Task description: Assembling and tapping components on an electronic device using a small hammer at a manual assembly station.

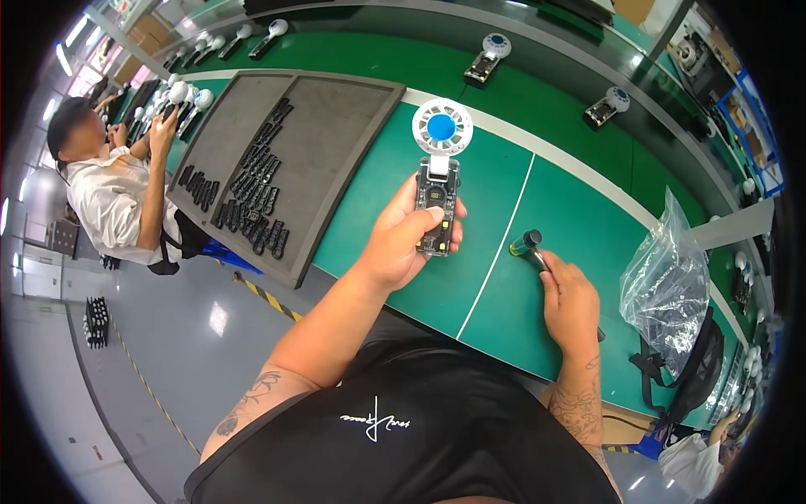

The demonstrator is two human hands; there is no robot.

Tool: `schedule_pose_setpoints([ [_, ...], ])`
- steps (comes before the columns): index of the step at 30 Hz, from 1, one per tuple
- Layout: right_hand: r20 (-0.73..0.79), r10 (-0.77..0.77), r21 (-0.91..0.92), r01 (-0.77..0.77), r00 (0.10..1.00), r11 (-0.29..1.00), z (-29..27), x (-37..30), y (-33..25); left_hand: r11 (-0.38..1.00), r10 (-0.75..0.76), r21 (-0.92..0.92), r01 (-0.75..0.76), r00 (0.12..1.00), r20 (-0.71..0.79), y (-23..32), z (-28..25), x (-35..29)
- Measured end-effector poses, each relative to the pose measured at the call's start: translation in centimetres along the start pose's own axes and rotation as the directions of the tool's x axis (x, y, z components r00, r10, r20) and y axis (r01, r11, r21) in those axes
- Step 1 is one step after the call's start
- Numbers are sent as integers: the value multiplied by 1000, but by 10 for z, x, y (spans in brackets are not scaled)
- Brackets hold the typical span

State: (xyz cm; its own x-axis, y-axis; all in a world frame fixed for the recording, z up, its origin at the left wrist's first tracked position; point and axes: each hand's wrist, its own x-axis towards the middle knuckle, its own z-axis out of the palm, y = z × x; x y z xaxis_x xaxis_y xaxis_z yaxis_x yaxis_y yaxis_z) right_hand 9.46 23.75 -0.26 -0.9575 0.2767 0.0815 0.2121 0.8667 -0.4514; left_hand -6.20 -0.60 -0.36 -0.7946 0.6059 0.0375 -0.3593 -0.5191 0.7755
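A green belt [554,76] curves across the far side, bearing white-headed fans, one [481,70] beyond the middle and another [609,107] farther right. Nearer lies the green bench [399,290], crossed by a pale line. A co-worker [117,202] in a white shirt and dark cap is at the left, beyond a large grey tray [344,118] with a raised rim. At the right, a clear plastic bag [667,277] lies beside a black strapped bag [701,370]. Near the middle, the left hand [399,235] has its grip closed around the dark, see-through body of a handheld fan [438,172], its white, blue-centred head pointing far. To its right, the right hand [571,298] has a narrow grip around the handle of a hammer-like tool [528,242]. Smallest, black parts [256,181] lie in rows inside the tray.
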Motion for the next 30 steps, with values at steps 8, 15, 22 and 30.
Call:
schedule_pose_setpoints([
  [8,-104,-110,73,118,988,990,2,-3,10,990,-117,67,122,990,-73,-11,-1,-1],
  [15,-145,18,192,10,989,981,-4,-5,7,996,-55,68,55,998,-3,-8,3,-5],
  [22,-274,-24,185,78,961,980,6,-4,17,994,-43,94,49,997,-69,-9,-12,-4],
  [30,-248,2,163,40,969,986,10,-4,20,948,-84,298,114,990,-110,0,-18,-13],
])
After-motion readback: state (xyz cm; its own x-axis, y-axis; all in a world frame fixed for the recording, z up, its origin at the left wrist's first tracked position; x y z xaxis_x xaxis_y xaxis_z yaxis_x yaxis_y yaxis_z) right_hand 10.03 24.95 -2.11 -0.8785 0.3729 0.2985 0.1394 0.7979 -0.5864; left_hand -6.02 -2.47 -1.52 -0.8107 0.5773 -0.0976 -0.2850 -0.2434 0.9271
